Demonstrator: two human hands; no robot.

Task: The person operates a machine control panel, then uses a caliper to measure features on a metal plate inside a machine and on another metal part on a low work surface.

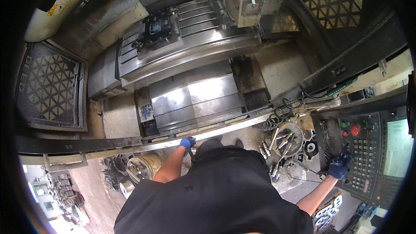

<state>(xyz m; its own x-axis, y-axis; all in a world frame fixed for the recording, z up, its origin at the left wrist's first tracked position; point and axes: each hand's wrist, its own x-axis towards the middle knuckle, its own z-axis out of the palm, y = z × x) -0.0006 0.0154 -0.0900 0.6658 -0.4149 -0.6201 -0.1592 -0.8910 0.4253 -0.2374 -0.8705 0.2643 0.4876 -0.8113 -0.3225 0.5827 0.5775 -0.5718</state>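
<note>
Before an open grey metal milling machine [197, 89] stands a person in a black shirt [212, 190]
A dark rectangular control panel [363, 164] is at right; the blue-gloved right hand [339, 166] is at its keys; the blue-gloved left hand [187, 143] is near the sill [234, 125]; whether either's fingers grip, I cannot tell.
</note>
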